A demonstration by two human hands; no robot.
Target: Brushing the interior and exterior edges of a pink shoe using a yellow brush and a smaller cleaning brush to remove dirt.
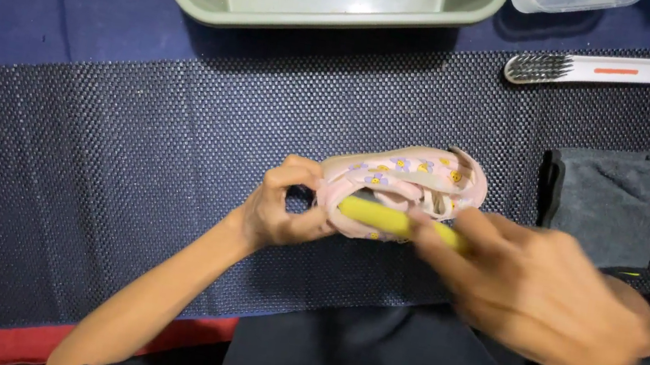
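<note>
my left hand (280,210) has its fingers curled tight on one end of a small pink shoe (401,187) with little flowers, so the shoe stays put in the middle of the black bumpy mat (128,179), near the edge by my lap. my right hand (548,297) is closed on a yellow handle (396,221) that lies across the shoe's side. this hand looks blurry, and it hides the handle's back end. i can't tell what the front end looks like. at the mat's far edge sit a green tub (222,8), cut off at the top, and a white brush (595,71). a grey cloth (605,203) lies by the right edge.
</note>
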